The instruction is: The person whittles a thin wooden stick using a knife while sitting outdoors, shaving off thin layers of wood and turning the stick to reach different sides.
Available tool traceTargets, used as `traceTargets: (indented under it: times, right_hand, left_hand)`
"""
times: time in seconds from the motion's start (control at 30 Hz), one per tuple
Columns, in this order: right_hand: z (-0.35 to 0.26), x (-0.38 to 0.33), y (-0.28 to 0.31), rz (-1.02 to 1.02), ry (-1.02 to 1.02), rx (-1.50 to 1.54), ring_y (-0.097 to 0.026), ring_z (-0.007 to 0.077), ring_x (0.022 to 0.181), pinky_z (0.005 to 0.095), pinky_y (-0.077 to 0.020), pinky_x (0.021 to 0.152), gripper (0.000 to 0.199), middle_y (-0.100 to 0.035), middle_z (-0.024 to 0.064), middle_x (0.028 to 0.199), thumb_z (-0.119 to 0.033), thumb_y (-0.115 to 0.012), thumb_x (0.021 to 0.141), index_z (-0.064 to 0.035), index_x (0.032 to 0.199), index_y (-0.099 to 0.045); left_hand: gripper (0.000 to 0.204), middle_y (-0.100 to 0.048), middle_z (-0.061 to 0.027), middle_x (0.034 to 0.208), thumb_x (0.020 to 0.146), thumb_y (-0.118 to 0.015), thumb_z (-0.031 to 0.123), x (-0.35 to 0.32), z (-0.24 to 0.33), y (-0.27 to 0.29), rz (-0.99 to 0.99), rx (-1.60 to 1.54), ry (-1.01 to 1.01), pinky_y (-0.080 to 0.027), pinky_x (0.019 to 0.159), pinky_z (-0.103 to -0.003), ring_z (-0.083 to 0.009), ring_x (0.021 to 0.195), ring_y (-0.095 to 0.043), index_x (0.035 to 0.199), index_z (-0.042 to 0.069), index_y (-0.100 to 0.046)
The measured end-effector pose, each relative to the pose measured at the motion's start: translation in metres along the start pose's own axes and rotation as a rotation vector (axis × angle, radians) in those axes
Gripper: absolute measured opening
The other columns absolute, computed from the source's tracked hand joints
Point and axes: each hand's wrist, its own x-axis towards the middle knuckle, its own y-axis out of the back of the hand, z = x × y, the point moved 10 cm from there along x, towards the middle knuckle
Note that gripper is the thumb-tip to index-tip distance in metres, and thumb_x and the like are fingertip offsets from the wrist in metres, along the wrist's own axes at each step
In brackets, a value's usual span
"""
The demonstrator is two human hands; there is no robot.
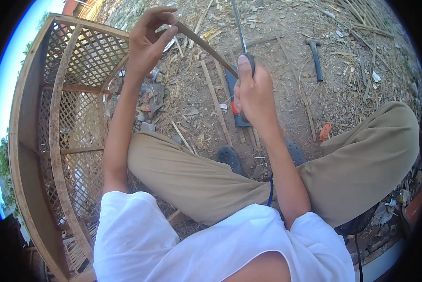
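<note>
My left hand [150,40] is raised at the upper left, pinching the far end of a thin flat brown bamboo strip [204,44]. The strip slants down to the right and meets my right hand [256,91]. Closed around a black handle, that right hand grips a long-bladed knife [239,23] whose narrow shiny blade points away from me. Whether the strip's lower end is also pressed by the right fingers is hidden. Beneath the right hand, a dark flat tool with a red band [241,120] lies on the ground, partly covered.
A wooden frame with crisscross lattice [74,113] stands close on my left. A hammer with a dark handle [317,63] rests on the ground at the far right. Wooden strips [215,101], stones [147,127] and an orange scrap [325,132] litter the dirt beyond my bent legs.
</note>
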Motion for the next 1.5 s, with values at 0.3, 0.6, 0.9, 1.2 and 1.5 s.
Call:
traceTargets:
  times: [0.3, 0.6, 0.9, 1.2, 1.5]
  right_hand:
    - [-0.056, -0.037, -0.046, -0.224, 0.102, 0.106, -0.058, 0.0373, 0.064, 0.0483, -0.0446, 0.065, 0.043, -0.057, 0.0221, 0.069, -0.032, -0.047, 0.110, 0.0068, 0.092, -0.055]
    - [-0.057, -0.049, -0.055, -0.288, 0.078, 0.263, -0.045, 0.0084, 0.041, 0.0275, -0.0350, 0.037, 0.041, -0.045, -0.0006, 0.058, -0.041, -0.045, 0.111, -0.0033, 0.097, -0.049]
    - [-0.041, -0.039, -0.062, -0.268, 0.080, 0.010, -0.064, 0.0441, 0.068, 0.0515, -0.0472, 0.067, 0.043, -0.061, 0.0248, 0.068, -0.032, -0.047, 0.110, 0.0083, 0.097, -0.055]
    - [0.186, -0.011, -0.031, -0.125, -0.363, -0.353, -0.069, 0.0506, 0.089, 0.0568, -0.0523, 0.081, 0.056, -0.068, 0.0345, 0.086, -0.038, -0.044, 0.109, 0.0110, 0.090, -0.062]
    - [0.132, 0.006, -0.033, -0.084, -0.254, -0.191, -0.071, 0.0465, 0.081, 0.0512, -0.0533, 0.072, 0.048, -0.069, 0.0295, 0.080, -0.035, -0.047, 0.108, 0.0103, 0.098, -0.062]
  left_hand:
    - [0.016, -0.065, -0.0076, 0.109, 0.093, -0.070, -0.007, -0.002, -0.003, -0.009, -0.020, -0.044, 0.023, -0.056, 0.094, -0.028, -0.0135, 0.106, -0.066, 0.106, -0.003, -0.063]
    - [0.011, -0.068, -0.0109, 0.101, 0.090, -0.070, -0.014, -0.005, 0.021, -0.021, -0.027, -0.079, -0.057, -0.062, 0.089, -0.028, -0.0171, 0.099, -0.071, 0.094, -0.005, -0.066]
    - [0.010, -0.070, -0.0099, 0.103, 0.090, -0.072, -0.011, -0.009, -0.001, 0.007, 0.049, -0.063, -0.044, -0.062, 0.083, -0.026, -0.0154, 0.097, -0.071, 0.097, -0.004, -0.071]
    - [0.006, -0.071, -0.0087, 0.105, 0.094, -0.072, -0.003, -0.009, -0.030, 0.026, 0.188, 0.155, 0.076, -0.062, 0.087, -0.027, -0.0137, 0.098, -0.070, 0.099, -0.003, -0.069]
    - [0.015, -0.067, -0.0081, 0.108, 0.096, -0.069, -0.001, -0.008, -0.025, 0.022, 0.108, 0.090, 0.067, -0.059, 0.090, -0.030, -0.0138, 0.096, -0.068, 0.110, -0.002, -0.064]
